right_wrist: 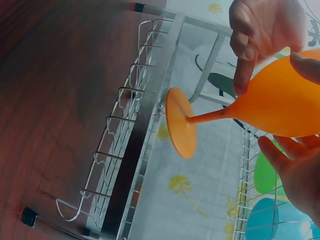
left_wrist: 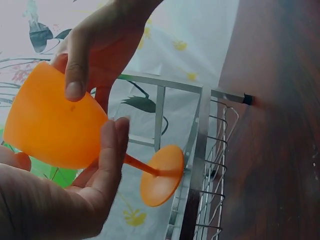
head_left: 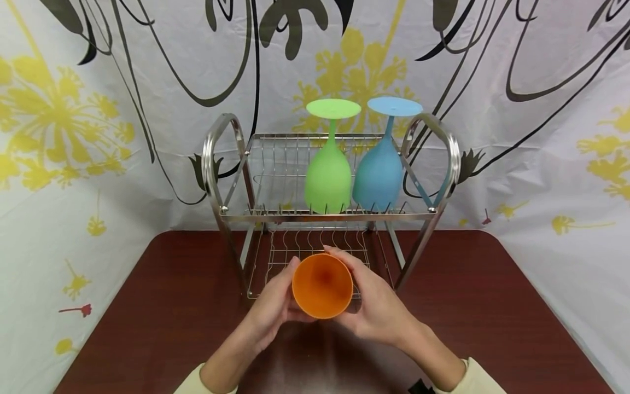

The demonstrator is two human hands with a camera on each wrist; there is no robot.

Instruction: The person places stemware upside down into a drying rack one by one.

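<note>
Both hands hold an orange wine goblet [head_left: 322, 285] in front of the rack, its mouth facing the head camera. My left hand [head_left: 276, 303] grips the bowl from the left, and my right hand [head_left: 376, 301] grips it from the right. In the left wrist view the goblet's stem and round foot [left_wrist: 162, 175] point away toward the rack. The right wrist view also shows the foot [right_wrist: 181, 123], apart from any finger. A green goblet [head_left: 328, 178] and a blue goblet [head_left: 379, 175] stand upside down on the rack's upper tier.
The two-tier metal dish rack [head_left: 325, 217] stands at the back of a dark red table [head_left: 147, 328]. Its lower wire shelf [head_left: 290, 241] lies just behind the hands. A patterned white cloth [head_left: 147, 109] hangs behind. Something small and black [head_left: 420, 387] lies near the right sleeve.
</note>
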